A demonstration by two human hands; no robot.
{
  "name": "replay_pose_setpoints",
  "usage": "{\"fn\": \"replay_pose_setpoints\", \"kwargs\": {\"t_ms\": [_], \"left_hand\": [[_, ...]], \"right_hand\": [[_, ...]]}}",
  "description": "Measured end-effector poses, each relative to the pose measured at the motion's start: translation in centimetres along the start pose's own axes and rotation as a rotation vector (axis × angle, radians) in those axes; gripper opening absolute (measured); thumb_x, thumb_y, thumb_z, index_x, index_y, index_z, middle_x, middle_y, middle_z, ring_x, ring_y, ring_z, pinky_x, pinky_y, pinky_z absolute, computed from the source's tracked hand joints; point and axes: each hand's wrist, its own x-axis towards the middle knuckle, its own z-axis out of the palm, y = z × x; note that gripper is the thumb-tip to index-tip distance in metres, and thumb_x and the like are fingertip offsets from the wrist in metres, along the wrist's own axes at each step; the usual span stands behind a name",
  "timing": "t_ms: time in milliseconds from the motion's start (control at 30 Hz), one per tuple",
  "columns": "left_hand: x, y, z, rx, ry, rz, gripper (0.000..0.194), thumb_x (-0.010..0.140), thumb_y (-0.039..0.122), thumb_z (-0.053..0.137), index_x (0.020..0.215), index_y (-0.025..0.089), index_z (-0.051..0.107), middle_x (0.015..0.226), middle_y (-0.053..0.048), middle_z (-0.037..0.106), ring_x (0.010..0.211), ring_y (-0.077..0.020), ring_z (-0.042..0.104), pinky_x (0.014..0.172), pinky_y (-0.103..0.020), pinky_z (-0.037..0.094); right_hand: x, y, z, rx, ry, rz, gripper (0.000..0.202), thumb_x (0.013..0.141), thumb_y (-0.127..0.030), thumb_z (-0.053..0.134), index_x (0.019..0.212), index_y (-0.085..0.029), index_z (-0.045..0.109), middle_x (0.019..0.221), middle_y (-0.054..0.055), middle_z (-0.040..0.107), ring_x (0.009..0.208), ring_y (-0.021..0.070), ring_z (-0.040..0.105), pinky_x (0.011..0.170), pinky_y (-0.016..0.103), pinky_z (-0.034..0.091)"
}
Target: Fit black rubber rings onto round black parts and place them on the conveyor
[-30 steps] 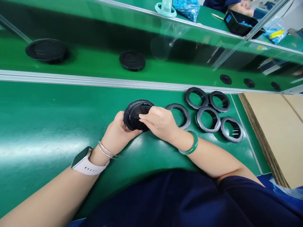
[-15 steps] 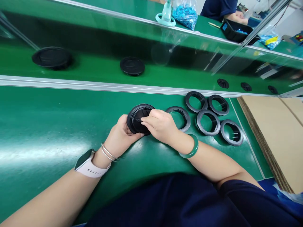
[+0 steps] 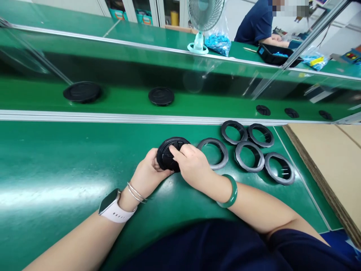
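Left hand (image 3: 146,171) grips black round cap (image 3: 169,152), tilted up off the table (image 3: 70,169). Right hand (image 3: 193,163) clenched, pressing its face. Empty rings (image 3: 213,152) lie just right of the grip.

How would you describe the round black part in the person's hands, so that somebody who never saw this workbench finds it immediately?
Start at the green workbench, below the silver rail that borders the conveyor. Near its middle, the left hand and the right hand grip a round black plastic disc, tilted up off the surface. Unlike the five open dark grey rings lying flat to its right, its centre is closed.
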Motion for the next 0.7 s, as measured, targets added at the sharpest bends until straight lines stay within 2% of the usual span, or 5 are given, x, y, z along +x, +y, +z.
{"fn": "replay_pose_setpoints", "kwargs": {"t_ms": [200,300,433,567,700], "left_hand": [[-0.1,0.0,0.1,-0.039,0.004,-0.03,0.07,0.051,0.034,0.093,0.106,0.019,0.051,0.089,-0.004,0.076,0.084,-0.0249,0.075,0.078,-0.034,0.063],[0.3,-0.2,0.0,-0.099,0.012,-0.034,0.075,0.048,0.032,0.095,0.107,0.019,0.05,0.092,-0.004,0.075,0.086,-0.0255,0.074,0.079,-0.035,0.063],[0.3,-0.2,0.2,-0.195,-0.003,0.035,0.086,0.048,0.028,0.096,0.119,0.019,0.048,0.11,-0.008,0.072,0.103,-0.027,0.071,0.091,-0.039,0.061],[-0.4,-0.5,0.4,-0.185,-0.075,0.065,0.09,0.049,0.033,0.098,0.121,0.019,0.045,0.122,-0.012,0.067,0.116,-0.031,0.065,0.096,-0.042,0.058],[-0.6,-0.8,0.1,0.004,-0.061,0.118,0.071,0.078,0.054,0.079,0.13,0.019,0.046,0.129,-0.013,0.062,0.12,-0.031,0.061,0.101,-0.046,0.053]], "right_hand": [[0.4,-0.7,0.0,-0.064,-0.039,0.045,0.039,0.097,-0.011,0.048,0.133,-0.007,0.064,0.091,0.015,0.059,0.089,0.0284,0.053,0.079,0.043,0.052],[0.2,-0.1,-0.3,0.085,0.163,0.016,0.032,0.1,-0.015,0.05,0.128,-0.011,0.067,0.099,0.014,0.061,0.092,0.0264,0.053,0.084,0.043,0.051],[0.1,1.4,-0.7,0.378,0.379,0.208,0.037,0.101,-0.023,0.054,0.136,-0.013,0.058,0.127,0.017,0.056,0.117,0.0275,0.051,0.104,0.047,0.045],[0.7,2.4,0.0,0.74,0.252,0.418,0.01,0.091,-0.022,0.068,0.1,-0.019,0.067,0.103,0.006,0.062,0.1,0.0217,0.059,0.092,0.038,0.05],[1.3,2.1,0.5,0.775,0.288,0.512,0.016,0.077,-0.016,0.078,0.082,-0.019,0.063,0.093,0.002,0.059,0.09,0.0199,0.058,0.081,0.034,0.05]]}}
